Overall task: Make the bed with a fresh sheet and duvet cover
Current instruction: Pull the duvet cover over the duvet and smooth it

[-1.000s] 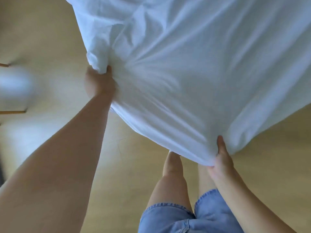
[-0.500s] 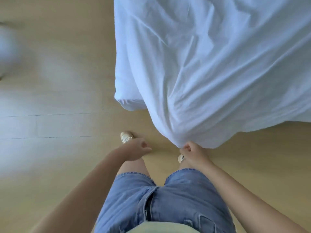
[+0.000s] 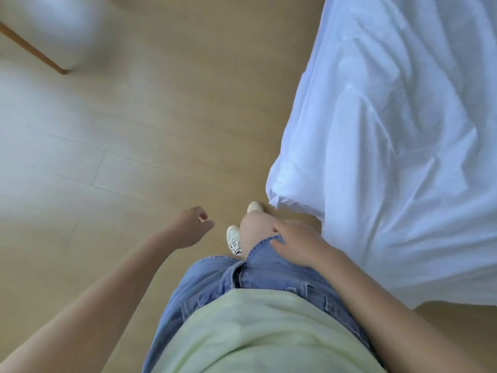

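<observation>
white sheet: 1 | hands: 2 | shoes: 2 | denim shorts: 1 | wooden leg: 1

Creased white cloth sheet; smooth, softly glossy wooden floor

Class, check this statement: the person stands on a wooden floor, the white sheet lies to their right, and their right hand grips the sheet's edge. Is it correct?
No. The head view shows the right hand gripping nothing: its fingers lie spread over the hem of the denim shorts. The wooden floor and the white sheet to the right are as stated.
</observation>
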Tool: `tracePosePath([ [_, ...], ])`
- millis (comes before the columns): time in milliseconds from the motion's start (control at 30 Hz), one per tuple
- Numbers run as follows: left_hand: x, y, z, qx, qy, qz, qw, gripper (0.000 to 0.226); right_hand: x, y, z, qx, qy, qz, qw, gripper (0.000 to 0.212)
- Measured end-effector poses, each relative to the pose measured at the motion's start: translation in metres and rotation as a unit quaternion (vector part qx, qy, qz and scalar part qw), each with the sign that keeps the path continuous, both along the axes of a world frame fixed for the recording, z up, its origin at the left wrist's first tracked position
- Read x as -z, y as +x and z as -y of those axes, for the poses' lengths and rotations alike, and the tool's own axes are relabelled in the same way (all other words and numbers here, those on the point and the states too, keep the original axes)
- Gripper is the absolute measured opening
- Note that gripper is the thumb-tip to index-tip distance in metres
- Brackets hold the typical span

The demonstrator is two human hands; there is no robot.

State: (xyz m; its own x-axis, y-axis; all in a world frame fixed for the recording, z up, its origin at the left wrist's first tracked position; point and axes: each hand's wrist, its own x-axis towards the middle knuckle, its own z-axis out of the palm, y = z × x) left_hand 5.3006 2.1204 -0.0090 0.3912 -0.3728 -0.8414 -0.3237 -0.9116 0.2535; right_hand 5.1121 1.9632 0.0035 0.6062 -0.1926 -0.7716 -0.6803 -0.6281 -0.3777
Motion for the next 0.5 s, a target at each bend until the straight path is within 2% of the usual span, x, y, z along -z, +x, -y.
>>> tracePosePath([
  [133,0.014,0.025,0.031,-0.038,-0.007,-0.065,0.997,0.034,0.009,0.069,0.033,-0.020,0.002,-0.007,1.000,0.032],
  [233,0.022,0.070,0.059,0.019,0.028,-0.121,0.992,0.026,0.019,0.123,0.072,0.012,0.026,-0.017,0.999,0.031],
  [367,0.021,0.169,0.116,-0.024,0.044,-0.052,0.997,0.029,0.023,0.198,0.146,0.050,0.032,-0.018,0.998,0.026],
  [500,0.003,0.260,0.200,-0.064,-0.003,-0.020,0.998,0.028,0.007,0.263,0.217,0.022,-0.001,-0.017,1.000,0.022],
])
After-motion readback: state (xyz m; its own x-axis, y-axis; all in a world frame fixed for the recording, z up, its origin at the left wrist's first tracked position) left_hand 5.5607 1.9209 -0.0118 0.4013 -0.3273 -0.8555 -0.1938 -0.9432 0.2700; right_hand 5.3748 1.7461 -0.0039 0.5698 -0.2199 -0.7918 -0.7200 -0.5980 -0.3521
